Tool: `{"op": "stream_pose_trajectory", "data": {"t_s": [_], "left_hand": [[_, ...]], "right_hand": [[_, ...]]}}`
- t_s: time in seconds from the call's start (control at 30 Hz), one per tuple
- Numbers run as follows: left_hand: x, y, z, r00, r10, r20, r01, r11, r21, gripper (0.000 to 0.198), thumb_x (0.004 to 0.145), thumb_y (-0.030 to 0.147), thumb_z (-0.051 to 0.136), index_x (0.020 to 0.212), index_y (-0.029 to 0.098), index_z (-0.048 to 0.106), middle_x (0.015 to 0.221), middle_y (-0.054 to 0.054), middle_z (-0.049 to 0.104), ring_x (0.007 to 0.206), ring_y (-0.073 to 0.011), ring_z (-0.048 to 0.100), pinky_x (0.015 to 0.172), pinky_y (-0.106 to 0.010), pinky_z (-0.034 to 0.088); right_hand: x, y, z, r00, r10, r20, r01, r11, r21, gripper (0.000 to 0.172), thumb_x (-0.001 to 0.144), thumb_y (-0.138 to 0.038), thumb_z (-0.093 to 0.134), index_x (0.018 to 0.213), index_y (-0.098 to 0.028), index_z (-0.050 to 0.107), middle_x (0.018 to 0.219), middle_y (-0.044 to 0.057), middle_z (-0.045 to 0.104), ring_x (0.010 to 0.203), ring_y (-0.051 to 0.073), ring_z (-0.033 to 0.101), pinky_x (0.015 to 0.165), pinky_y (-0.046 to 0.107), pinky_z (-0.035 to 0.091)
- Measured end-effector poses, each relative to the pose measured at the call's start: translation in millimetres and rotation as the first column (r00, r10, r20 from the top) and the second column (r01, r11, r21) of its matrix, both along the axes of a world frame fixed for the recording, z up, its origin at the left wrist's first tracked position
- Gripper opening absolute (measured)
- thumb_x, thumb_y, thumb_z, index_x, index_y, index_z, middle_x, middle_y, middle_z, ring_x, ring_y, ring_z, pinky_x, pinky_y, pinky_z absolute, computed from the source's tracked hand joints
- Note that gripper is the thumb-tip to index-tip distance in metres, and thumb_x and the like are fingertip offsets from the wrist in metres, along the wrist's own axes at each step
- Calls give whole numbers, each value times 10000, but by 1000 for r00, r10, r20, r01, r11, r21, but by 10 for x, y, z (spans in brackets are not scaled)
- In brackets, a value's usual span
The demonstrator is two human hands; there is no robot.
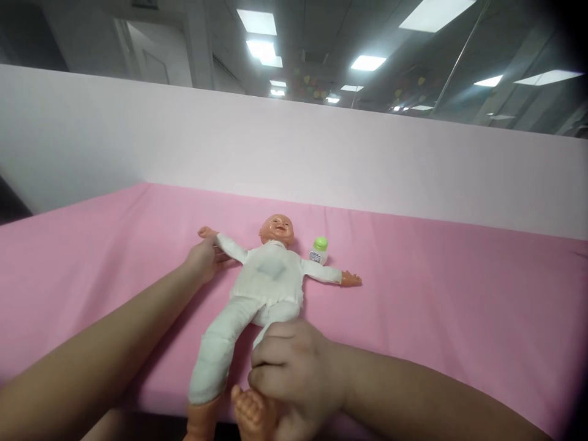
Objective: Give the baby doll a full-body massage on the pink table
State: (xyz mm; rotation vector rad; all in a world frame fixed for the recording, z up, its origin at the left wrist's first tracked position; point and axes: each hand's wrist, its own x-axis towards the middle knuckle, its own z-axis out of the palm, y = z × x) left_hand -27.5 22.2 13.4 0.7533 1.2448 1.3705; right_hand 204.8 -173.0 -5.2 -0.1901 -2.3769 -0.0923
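Doll in white cloth is laid face up across a pink-covered tabletop, its head at the middle of the frame and its feet at the bottom edge. At lower centre, one leg is gripped just above the foot by a right hand, its fingers curled closed around the limb. At centre left, an outstretched doll arm is met near the wrist by a left hand, its fingers extended along the near edge of the sleeve; whether they are closed on it cannot be told. The step in hand is judged to be the steadying of limbs, and from here a gentle, even hold seems to be called for, with the body left flat. Just beyond the other sleeve, right of the head, a small bottle is topped by a bright green cap and marked with a label whose dark print is too small to be read. No brand name can be made out on the doll, where only a greyish blotch is seen.
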Motion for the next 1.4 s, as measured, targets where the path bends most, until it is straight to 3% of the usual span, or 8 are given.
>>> {"op": "stream_pose_trajectory", "data": {"t_s": [0.2,0.33,0.43,0.6,0.87,1.03,1.2,1.4], "left_hand": [[79,-119,-56,952,49,-301,39,960,279,460,1020,598,468,1160,173,574,1100,-161,702,901,-291,745,780,-463,640],[209,-312,-66,635,125,-762,367,819,441,538,1027,623,446,1321,206,616,1287,-125,697,1149,-313,677,999,-475,556],[309,-423,-34,374,198,-906,629,664,405,529,1048,565,437,1459,263,577,1454,-84,634,1327,-293,591,1153,-461,451],[329,-436,-36,251,212,-945,740,587,328,527,1085,485,389,1539,247,514,1552,-63,566,1429,-253,516,1224,-436,377],[288,-429,-13,336,128,-933,731,589,345,513,1066,491,434,1510,258,542,1487,-61,623,1356,-267,578,1168,-431,429],[176,-279,-67,573,35,-819,466,808,361,496,998,584,508,1339,240,611,1222,-87,734,1079,-295,703,945,-451,561],[-14,-12,-90,947,-66,-314,109,987,120,420,935,548,615,1173,206,560,1037,-120,737,862,-284,754,768,-446,626],[-100,56,-101,968,-56,-246,81,992,93,414,903,580,645,1070,211,561,995,-127,719,851,-283,760,737,-430,638]], "right_hand": [[-75,6,-88,996,19,85,-17,1000,-21,270,753,-456,640,805,-202,568,759,-2,610,628,124,508,626,312,482],[24,-34,117,991,-38,-131,36,999,-18,284,849,-368,628,1059,-178,620,985,51,727,850,159,666,824,327,584],[136,6,237,970,-132,-206,135,991,3,363,895,-284,618,1239,-169,607,1199,91,720,1113,200,672,1034,381,580],[279,270,195,896,-388,-215,392,919,-26,363,906,-241,665,1261,-173,629,1369,139,636,1312,282,577,1156,500,502],[302,389,140,863,-477,-167,472,879,-70,425,877,-284,663,1274,-142,609,1390,176,632,1349,317,564,1162,546,482],[294,198,267,915,-355,-193,361,933,-5,479,816,-438,730,1214,-188,641,1248,119,710,1164,298,639,1005,505,549],[151,6,196,993,-102,-59,100,994,-32,435,786,-640,717,826,-221,611,817,19,696,726,168,609,715,380,506],[-8,-2,-107,988,53,143,-37,993,-113,345,793,-506,683,739,-229,485,645,-50,545,587,116,470,621,309,432]]}}
